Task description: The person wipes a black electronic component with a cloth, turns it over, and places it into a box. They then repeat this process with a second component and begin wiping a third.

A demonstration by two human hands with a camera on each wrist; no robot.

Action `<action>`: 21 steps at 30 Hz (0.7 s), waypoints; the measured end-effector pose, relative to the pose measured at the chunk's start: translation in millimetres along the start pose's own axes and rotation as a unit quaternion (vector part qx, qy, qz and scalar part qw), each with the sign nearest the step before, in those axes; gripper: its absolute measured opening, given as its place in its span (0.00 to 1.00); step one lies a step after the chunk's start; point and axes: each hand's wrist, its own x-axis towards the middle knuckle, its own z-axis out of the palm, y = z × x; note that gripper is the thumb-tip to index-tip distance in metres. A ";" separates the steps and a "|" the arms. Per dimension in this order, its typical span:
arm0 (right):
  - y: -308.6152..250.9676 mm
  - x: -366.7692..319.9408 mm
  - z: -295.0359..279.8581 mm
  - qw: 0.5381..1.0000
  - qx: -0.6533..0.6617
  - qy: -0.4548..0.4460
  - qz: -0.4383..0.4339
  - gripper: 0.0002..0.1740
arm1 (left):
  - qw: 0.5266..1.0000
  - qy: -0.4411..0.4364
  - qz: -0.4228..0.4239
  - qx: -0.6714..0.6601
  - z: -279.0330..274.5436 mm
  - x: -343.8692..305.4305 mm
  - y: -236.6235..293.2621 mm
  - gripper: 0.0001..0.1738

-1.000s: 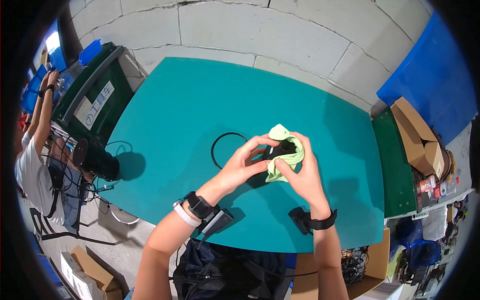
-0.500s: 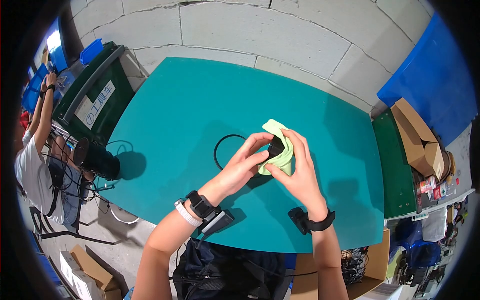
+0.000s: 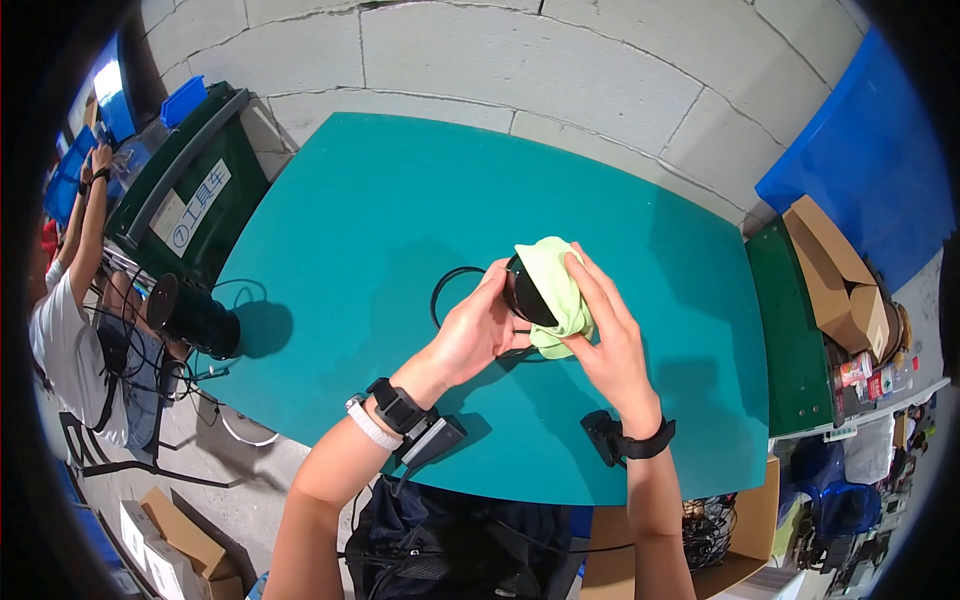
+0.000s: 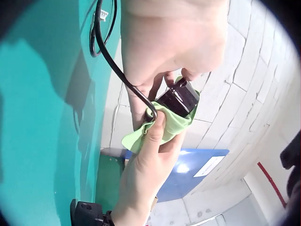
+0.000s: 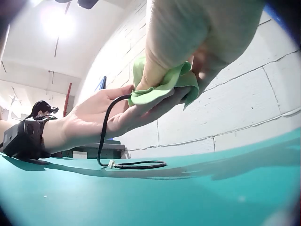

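Above the green table [image 3: 380, 200], both hands hold a glossy black device [image 3: 522, 293] with a cable; its exact kind is unclear. My left hand [image 3: 470, 330] grips its left side, palm turned partly upward. A light-green cloth [image 3: 556, 285] wraps the device's right side, and my right hand [image 3: 615, 345] presses and pinches it there. In the left wrist view, a squared end of the device [image 4: 181, 99] pokes out of the cloth, beside the right thumb. From the bundle the black cable [image 5: 106, 132] hangs down to a loop on the tabletop.
A black cylinder [image 3: 195, 318] with cables stands at the table's left edge. Behind it is a green tool cart [image 3: 170, 190], near another person in a white shirt [image 3: 75, 350]. An open cardboard box [image 3: 835, 275] sits at the right, and a block wall [image 3: 530, 60] rises behind.
The device has been turned, so its rounded glossy side now shows. The cloth has spread over its right side. My left hand has shifted its hold and rolled palm upward.
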 end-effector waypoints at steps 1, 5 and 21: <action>0.5 0.4 -0.1 1.000 0.000 0.007 -0.016 0.43 | 1.000 0.000 0.000 0.000 -9.4 1.7 -2.1 0.28; 1.9 0.4 -1.3 0.999 0.015 0.022 -0.035 0.41 | 0.994 -0.075 -0.006 -0.083 -14.7 3.2 -6.0 0.26; 3.5 1.1 -2.8 0.979 0.186 -0.030 0.078 0.26 | 0.980 -0.007 -0.050 0.191 -5.6 1.0 -9.7 0.27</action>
